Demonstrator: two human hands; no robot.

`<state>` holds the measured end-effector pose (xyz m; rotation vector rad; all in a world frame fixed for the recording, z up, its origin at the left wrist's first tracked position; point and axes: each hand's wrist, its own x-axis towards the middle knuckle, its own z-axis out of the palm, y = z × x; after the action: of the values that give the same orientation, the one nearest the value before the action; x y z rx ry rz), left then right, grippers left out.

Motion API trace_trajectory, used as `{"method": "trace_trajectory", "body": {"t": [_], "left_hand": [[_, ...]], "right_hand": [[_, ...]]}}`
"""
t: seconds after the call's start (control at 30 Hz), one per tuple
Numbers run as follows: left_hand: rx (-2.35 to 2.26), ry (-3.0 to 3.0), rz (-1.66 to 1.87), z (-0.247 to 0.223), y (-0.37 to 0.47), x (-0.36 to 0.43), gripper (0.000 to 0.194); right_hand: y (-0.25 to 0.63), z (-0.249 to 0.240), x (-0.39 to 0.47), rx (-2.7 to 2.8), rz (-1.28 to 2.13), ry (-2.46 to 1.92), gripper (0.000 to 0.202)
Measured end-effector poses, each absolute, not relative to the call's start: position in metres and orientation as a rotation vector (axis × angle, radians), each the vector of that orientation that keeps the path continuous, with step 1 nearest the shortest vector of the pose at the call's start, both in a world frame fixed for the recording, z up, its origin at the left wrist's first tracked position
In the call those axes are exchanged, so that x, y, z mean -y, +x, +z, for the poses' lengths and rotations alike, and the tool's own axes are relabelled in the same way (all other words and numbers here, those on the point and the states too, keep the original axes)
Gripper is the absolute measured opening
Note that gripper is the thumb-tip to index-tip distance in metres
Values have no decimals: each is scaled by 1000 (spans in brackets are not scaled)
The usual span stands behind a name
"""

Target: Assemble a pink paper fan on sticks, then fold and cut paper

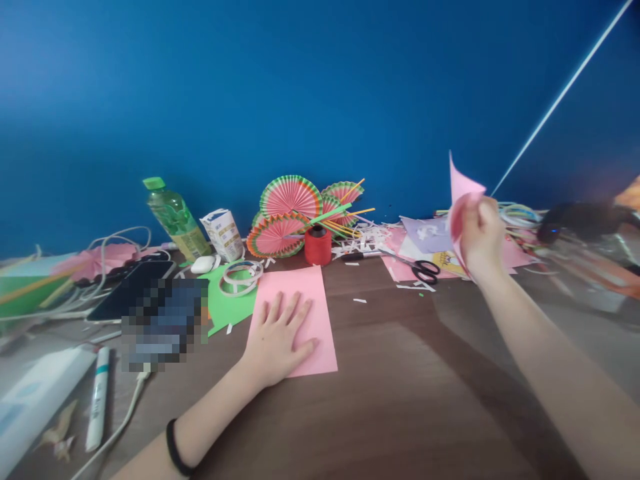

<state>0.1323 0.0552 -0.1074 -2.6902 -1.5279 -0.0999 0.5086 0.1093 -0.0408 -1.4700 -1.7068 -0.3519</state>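
My left hand (280, 343) lies flat with its fingers spread on a sheet of pink paper (320, 333) on the table. A black band circles that wrist. Off to the right, my right hand (481, 233) is raised above the table, its fingers closed on a curled piece of pink paper (463, 183). Part of that piece is hidden behind the fingers. Under the pink sheet's left side rests green paper (225, 313), with rolls of tape (241, 279) on it.
Pleated paper fans (290, 200) stand at the back beside a red thread spool (318, 247). Black-handled scissors (425, 271) lie among paper scraps. Toward the left are a green bottle (175, 217), a small carton (223, 235), a marker (99, 400) and cables. A blue wall closes off the back.
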Motion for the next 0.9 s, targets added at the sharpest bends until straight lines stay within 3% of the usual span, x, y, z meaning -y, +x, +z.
{"method": "trace_trajectory", "body": {"t": [0.37, 0.5, 0.63, 0.9], "left_hand": [[1322, -2908, -134, -102, 132, -57, 62], [1391, -2896, -172, -104, 133, -59, 69], [1465, -2893, -212, -106, 133, -62, 65], [1466, -2821, -278, -103, 132, -64, 59]], "right_hand": [[503, -88, -131, 1936, 0, -1696, 30], [458, -72, -115, 1932, 110, -1649, 22], [412, -77, -100, 2163, 538, -1483, 13], [397, -104, -94, 2221, 669, -1254, 7]]}}
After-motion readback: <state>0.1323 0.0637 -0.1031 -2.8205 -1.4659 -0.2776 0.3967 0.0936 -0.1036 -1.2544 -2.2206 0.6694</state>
